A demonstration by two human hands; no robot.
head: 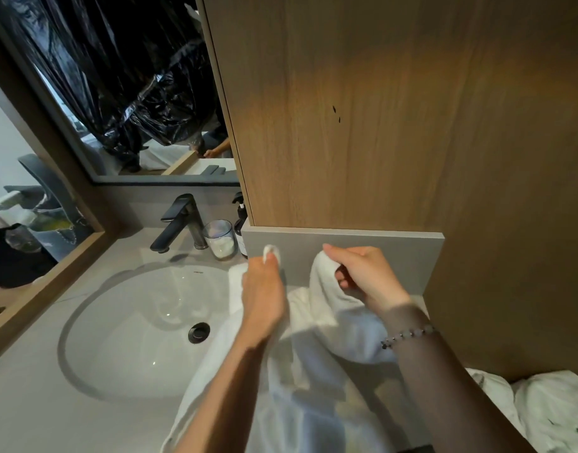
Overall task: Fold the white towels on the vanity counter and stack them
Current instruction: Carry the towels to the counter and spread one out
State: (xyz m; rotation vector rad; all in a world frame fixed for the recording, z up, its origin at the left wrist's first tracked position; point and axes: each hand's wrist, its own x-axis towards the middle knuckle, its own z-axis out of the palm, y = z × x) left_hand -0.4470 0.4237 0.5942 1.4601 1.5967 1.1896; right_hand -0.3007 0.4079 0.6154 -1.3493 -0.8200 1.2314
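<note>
Beside the sink [127, 325], left hand [264, 294] and right hand [362, 276] each pinch a corner of one towel [313, 380], draped over the counter [26, 403]. Step: spreading it. Next: lay flat, fold.

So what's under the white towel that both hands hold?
The white towel, pinched by left hand and right hand, drapes over the counter and the sink right edge. Whatever lies beneath it is covered.
</note>
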